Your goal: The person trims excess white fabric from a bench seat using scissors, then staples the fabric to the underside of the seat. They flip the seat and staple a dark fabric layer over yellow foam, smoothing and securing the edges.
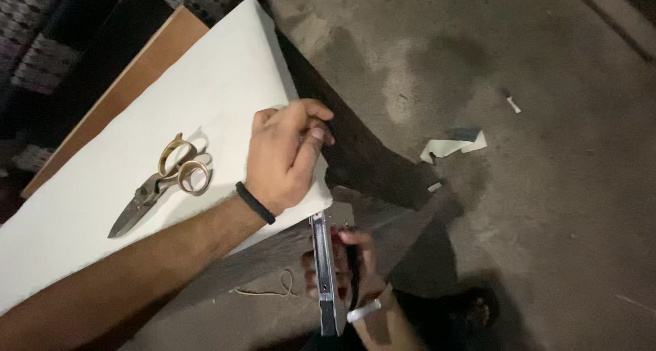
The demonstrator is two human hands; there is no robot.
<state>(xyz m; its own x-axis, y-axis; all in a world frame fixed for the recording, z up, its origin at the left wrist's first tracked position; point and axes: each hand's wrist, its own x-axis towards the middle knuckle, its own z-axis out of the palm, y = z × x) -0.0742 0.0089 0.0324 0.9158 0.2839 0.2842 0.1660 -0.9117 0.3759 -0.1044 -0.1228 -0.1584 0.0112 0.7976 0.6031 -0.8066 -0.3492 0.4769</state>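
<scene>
My left hand, with a black band on its wrist, presses down on the right edge of a white padded panel and pinches the white covering there with fingers and thumb. Below that edge, my right hand, with a silver bracelet on its wrist, grips a metal staple gun. The gun points up, and its nose is against the panel's underside corner. A pair of brass-handled scissors lies shut on the white surface to the left of my left hand.
A brown board shows along the panel's far-left edge. Dark fabric hangs off the panel's right side. The concrete floor has paper scraps on it, and a loop of cord lies near the panel.
</scene>
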